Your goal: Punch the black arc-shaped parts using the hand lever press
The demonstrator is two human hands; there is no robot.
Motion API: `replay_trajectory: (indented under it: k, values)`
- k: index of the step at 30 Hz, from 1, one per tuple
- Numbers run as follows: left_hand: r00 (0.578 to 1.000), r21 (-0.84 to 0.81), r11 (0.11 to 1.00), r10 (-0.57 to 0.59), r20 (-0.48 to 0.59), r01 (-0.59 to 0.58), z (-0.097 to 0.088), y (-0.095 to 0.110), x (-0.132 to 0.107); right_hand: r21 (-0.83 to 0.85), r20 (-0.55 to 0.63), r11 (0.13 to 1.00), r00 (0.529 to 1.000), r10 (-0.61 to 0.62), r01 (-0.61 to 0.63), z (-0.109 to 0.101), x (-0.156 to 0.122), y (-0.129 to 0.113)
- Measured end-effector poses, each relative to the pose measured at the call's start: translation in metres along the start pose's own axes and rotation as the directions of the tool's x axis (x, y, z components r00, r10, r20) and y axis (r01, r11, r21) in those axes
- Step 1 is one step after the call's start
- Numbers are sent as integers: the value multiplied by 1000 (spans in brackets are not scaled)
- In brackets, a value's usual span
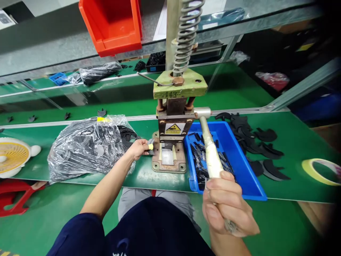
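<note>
A green hand press (176,119) with a tall coil spring stands in front of me on the bench. My right hand (229,204) is wrapped round its tape-covered lever (210,153), which slants down toward me. At the left side of the press base, my left hand (140,148) pinches a small dark plastic part (150,151). Yellow shows at that hand's fingertips; I cannot tell whether it is a finger cover or a piece of the part. Between the fingers and the pale fixture (167,156) under the ram there is a small gap.
Right of the press sits a blue bin (237,167) of small black parts, with curved black pieces (245,135) and a tape roll (321,172) beyond. A clear bag (87,149) of dark parts and a fan (13,156) lie left. An orange bin (114,28) hangs overhead.
</note>
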State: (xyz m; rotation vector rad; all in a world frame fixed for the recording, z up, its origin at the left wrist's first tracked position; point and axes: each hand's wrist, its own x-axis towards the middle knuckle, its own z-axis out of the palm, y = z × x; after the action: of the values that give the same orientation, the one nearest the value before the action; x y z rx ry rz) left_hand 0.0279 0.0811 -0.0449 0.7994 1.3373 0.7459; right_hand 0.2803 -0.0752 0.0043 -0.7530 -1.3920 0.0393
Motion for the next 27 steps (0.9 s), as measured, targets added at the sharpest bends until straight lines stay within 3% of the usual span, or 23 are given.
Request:
replay_trajectory:
  k: [6, 17, 22, 27]
  values:
    - [999, 36, 999, 16, 31, -17, 30, -4, 6, -17, -37, 1000, 999, 2, -3, 3, -2, -1]
    - [998, 115, 992, 37, 49, -43, 39, -3, 9, -45, -48, 999, 999, 9, -11, 1, -6, 2]
    - [995, 138, 986, -90, -44, 96, 40, -3, 12, -37, -15, 999, 1000, 13, -13, 0, -6, 1]
    - [981, 148, 972, -171, -93, 183, 42, -5, 15, -26, -84, 1000, 996, -8, 5, 5, -9, 4]
